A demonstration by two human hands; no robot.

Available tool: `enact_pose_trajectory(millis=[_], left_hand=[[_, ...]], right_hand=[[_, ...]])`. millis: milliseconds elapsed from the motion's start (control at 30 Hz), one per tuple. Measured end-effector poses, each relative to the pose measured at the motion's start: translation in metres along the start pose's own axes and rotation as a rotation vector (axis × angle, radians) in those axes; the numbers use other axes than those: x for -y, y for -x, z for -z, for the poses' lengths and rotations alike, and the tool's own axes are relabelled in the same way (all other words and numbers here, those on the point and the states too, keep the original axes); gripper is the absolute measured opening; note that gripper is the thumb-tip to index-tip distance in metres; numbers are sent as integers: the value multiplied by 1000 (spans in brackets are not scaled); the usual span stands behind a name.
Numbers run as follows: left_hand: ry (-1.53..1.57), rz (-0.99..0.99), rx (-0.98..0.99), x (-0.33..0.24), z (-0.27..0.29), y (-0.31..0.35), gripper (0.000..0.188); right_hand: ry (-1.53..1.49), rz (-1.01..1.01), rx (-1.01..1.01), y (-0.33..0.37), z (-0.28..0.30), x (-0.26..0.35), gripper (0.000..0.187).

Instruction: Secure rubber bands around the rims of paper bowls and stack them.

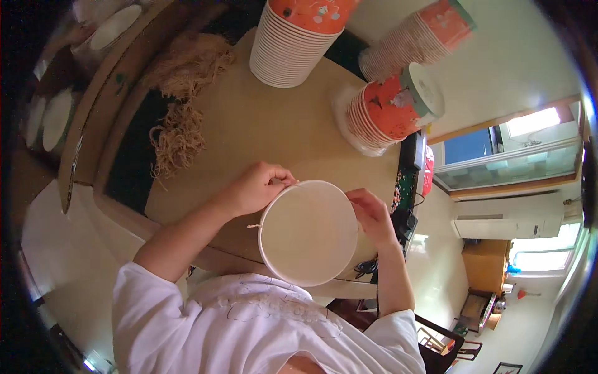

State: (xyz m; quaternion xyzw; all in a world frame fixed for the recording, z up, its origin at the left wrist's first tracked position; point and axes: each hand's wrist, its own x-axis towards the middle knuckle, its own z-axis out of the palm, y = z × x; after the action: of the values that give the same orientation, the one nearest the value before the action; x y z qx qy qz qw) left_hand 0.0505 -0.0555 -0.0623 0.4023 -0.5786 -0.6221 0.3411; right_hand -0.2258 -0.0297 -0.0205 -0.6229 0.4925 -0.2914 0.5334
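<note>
A white paper bucket (308, 234), its round mouth facing up at me, is held close in front of my chest. My left hand (265, 186) pinches at its far-left rim, with the fingertips partly hidden. On the opposite side, my right hand (370, 215) grips the bucket's wall, and its fingers go out of sight behind the rim. A short twisted end of string (253, 225) sticks out from the bucket's left side. Nothing shows inside the bucket. Left of my left hand lies a tangled heap of brown strings (180, 134) on the tabletop.
A brown board (249, 124) covers the table. At its far side stand a tall stack of red-and-white paper buckets (293, 47), a plastic-wrapped stack (389, 109) and another wrapped stack (417, 40). A cardboard box (93, 118) with more buckets rises at left. Black cables (366, 267) lie at right.
</note>
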Motion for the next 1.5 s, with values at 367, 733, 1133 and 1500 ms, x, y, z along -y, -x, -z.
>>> enact_pose_trajectory(millis=[367, 733, 1133, 1500], left_hand=[[-91, -150, 6, -25, 3, 16, 17], [-334, -322, 55, -38, 4, 18, 27], [-523, -374, 60, -56, 5, 46, 34], [-339, -37, 230, -42, 3, 51, 68]], right_hand=[[-106, 78, -87, 14, -18, 6, 19], [210, 96, -199, 29, -16, 17, 24], [436, 615, -122, 64, -12, 41, 16], [-528, -648, 164, 76, 19, -1, 84]])
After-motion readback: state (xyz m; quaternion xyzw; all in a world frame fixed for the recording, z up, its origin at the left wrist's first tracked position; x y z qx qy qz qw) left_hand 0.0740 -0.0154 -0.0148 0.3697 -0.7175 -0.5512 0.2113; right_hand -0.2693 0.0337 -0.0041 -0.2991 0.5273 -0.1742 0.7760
